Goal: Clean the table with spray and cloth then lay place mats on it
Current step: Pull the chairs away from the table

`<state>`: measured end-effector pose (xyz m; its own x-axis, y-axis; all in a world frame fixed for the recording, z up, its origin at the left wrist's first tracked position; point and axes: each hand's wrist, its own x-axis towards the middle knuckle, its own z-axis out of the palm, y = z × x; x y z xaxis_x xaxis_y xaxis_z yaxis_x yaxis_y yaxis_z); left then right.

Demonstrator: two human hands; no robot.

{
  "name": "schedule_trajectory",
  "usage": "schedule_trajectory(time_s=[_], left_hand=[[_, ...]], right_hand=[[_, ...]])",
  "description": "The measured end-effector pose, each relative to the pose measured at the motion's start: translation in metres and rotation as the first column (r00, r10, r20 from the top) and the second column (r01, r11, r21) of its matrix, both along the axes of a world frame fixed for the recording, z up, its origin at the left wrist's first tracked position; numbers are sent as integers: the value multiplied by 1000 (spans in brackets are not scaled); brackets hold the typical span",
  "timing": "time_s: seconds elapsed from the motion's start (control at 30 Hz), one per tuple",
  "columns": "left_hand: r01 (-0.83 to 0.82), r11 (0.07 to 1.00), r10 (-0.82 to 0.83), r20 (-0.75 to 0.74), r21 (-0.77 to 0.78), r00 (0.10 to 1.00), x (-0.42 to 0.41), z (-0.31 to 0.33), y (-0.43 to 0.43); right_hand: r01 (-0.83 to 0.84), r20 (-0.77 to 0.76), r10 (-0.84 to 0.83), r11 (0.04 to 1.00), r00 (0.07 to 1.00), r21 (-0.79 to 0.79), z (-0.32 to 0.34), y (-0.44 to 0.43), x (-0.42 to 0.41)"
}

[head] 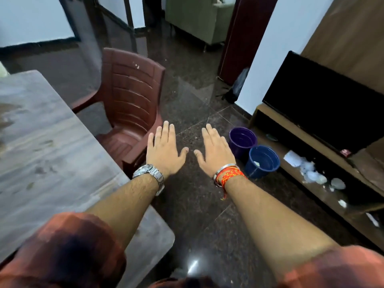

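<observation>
Both arms stretched fwd over dark polished floor (193,215), palms down. Left hand (164,150) flat, fingers spread, holding nothing; silver watch (150,173) on wrist. Right hand (216,151) likewise flat and spread, empty; metal bangle w/ red-orange thread band (228,175) on wrist. Thumbs near each other, not touching. Rust-coloured sleeves (62,252) rolled above elbows at near edge.

Table (41,163) on left, grey wood-grain top, w/ smudges and streaks across surface; rounded near-right corner lies under left forearm. Neither hand touching tabletop. No spray, cloth or mats in view; whereabouts can't tell.

Brown plastic chair (133,100) just beside table's right edge, far of left hand, back turned toward camera, seat facing table.

Right of right hand: two buckets on floor, purple bucket (242,140) farther, blue bucket (262,161) nearer, touching or nearly so; small pale scrap inside blue one.

Far right: low wooden TV unit (324,183) w/ black TV screen (324,100) on top. Shelf surface littered w/ white crumpled paper bits (295,159) and pale scraps.

Far centre: green sofa (199,19) partly seen past dark red doorframe (243,36). White walls w/ dark skirting at far left.
</observation>
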<state>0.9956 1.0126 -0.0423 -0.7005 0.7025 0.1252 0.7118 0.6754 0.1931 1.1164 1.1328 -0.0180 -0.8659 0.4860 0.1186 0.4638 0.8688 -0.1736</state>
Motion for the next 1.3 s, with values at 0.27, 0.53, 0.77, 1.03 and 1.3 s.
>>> schedule_trajectory(time_s=[0.27,0.53,0.77,1.03,1.3], left_hand=[[-270,963,270,30,-7,962,-87,-35,114],[-541,841,539,83,-6,838,-144,-27,217],[-657,754,655,73,5,752,-234,-19,284],[-737,676,713,243,10,658,-382,-20,352],[-873,481,850,290,-84,440,-487,-29,376]], right_hand=[[-224,53,227,972,972,-66,-31,130,-108],[-511,45,511,860,858,-20,-12,266,-214],[-640,26,640,768,768,15,-7,331,-333],[-786,215,763,617,610,42,-15,381,-502],[-939,307,889,339,339,53,-23,374,-665]])
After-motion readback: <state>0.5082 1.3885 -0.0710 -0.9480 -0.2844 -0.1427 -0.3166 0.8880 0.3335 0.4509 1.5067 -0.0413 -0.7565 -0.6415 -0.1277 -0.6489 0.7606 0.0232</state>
